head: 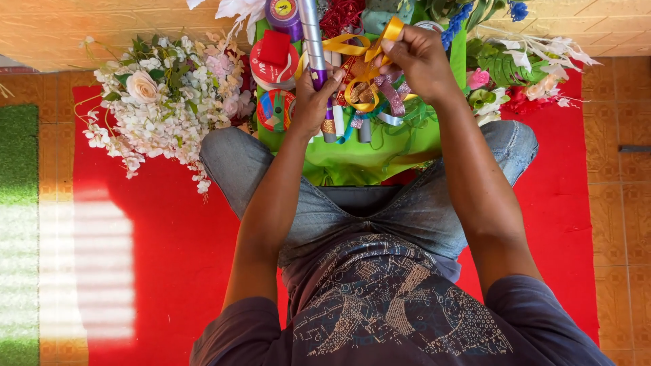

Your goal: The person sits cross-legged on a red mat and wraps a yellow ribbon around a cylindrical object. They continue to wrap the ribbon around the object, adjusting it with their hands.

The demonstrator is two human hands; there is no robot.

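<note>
Red mat [169, 271] is lying over tan floor tiles, a strip of green turf [17, 203] running along one edge. Over a green cloth [352, 159] spread between the knees, a yellow ribbon [352, 49] is looping between both hands. The right hand [413, 57] is pinching the ribbon's upper end, fingertips closed on it. The left hand [313, 102] is gripping the lower loops, fingers curled tight, just beside a purple-and-silver tube [310, 34]. Ribbon spools [274, 64] are sitting next to that hand. White and pink artificial flowers [163, 102] are lying further out on one side, with more mixed blooms [522, 74] opposite.
</note>
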